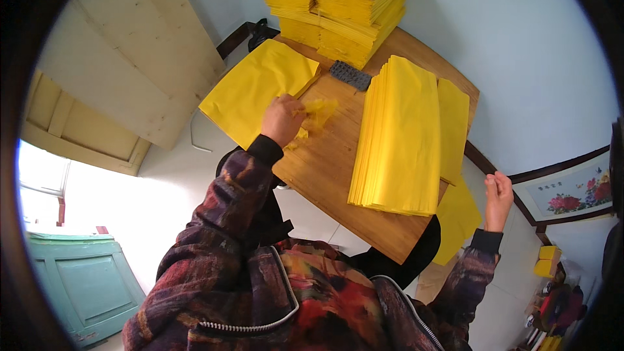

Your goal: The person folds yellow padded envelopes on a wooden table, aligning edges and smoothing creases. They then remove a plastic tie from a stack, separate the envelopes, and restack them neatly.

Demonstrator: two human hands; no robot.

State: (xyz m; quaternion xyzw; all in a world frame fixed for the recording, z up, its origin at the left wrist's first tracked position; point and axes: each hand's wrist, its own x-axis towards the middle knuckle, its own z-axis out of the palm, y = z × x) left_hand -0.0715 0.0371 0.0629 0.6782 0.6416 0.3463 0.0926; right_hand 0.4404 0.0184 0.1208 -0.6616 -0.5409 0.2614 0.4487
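My left hand (283,121) is closed over the left side of the wooden table, its fingers pinching a thin, crumpled yellow scrap (320,113) that looks blurred. Under that wrist lies a flat yellow sheet pile (260,84), overhanging the table's left edge. A small torn yellow bit (301,134) rests beside the fingers. Off the table's right side, my right hand (498,200) is raised, its fingers loosely bent and slightly apart, with nothing visible in them. Between the hands stands a thick stack of folded yellow sheets (403,136), with more yellow sheets (454,130) partly behind it.
Tall tied bundles of yellow sheets (354,0) fill the table's far end. A dark grey textured block (350,76) lies before them on the wooden table (325,162). Yellow sheets (458,221) hang low at the right, near a framed flower picture (565,188). Wooden boards (130,45) lean at left.
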